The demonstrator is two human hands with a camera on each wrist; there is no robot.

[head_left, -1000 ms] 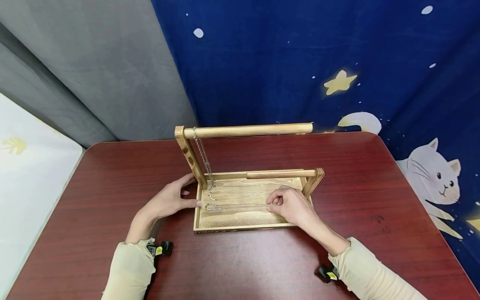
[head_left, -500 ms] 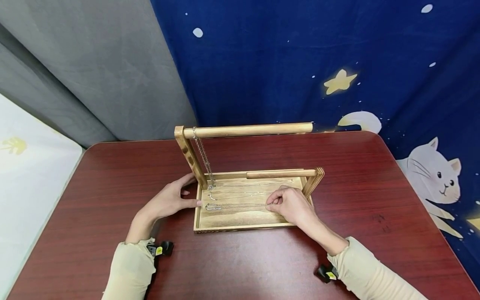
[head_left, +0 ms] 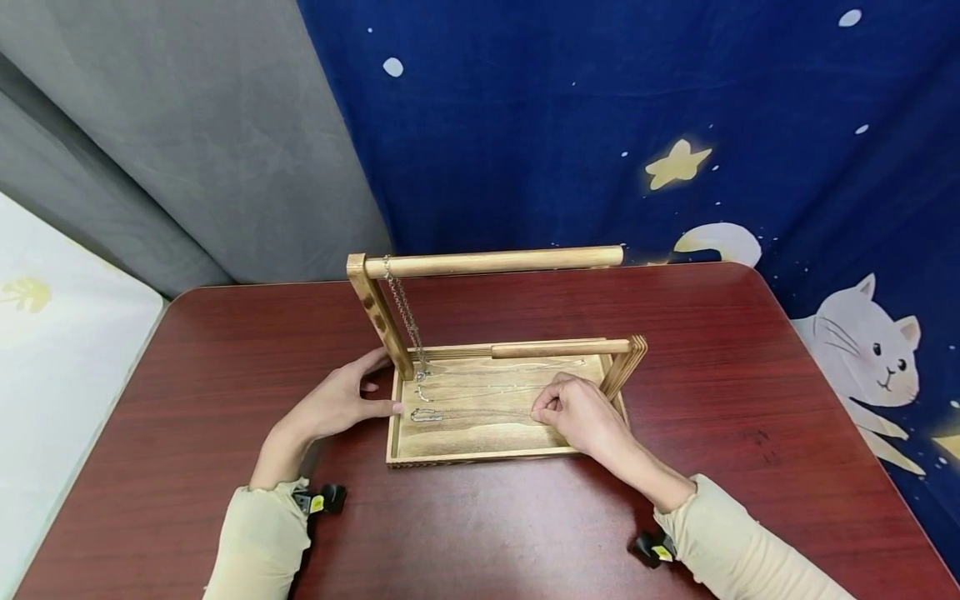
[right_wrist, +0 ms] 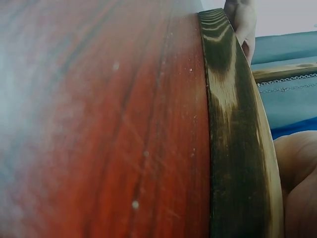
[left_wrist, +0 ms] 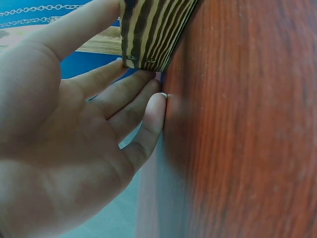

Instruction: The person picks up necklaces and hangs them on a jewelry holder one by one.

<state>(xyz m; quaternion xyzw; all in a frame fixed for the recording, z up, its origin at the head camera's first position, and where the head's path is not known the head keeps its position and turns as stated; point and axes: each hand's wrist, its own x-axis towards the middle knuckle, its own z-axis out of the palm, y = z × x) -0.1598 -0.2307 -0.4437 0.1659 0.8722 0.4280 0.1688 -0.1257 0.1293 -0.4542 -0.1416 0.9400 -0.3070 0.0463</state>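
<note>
A wooden jewelry stand has a low tray [head_left: 480, 454], with necklaces laid in it. My right hand [head_left: 585, 412] reaches over the tray's right part, thumb and fingertips pinching the end of the front silver necklace [head_left: 465, 412]. That chain runs left across the tray floor to a looped pendant [head_left: 426, 415]. Behind it lie a thin necklace [head_left: 487, 387] and, farther back, another fine chain [head_left: 517, 367]. At the tray's left end my left hand [head_left: 337, 400] rests with extended fingers, thumb at the rim. In the left wrist view, these fingers [left_wrist: 106, 82] touch the tray's striped end.
A chain necklace [head_left: 402, 304] hangs at the left end of the stand's upper bar [head_left: 495, 262], beside the upright post [head_left: 381, 317]. A lower, shorter bar [head_left: 562, 348] juts from the right post [head_left: 624, 367]. The stand sits on a reddish-brown table [head_left: 480, 525] before blue and grey curtains.
Almost nothing moves. My right hand keeps its pinch on the necklace's end with a very slight shift of the fingers, and my left hand stays at the tray's end.
</note>
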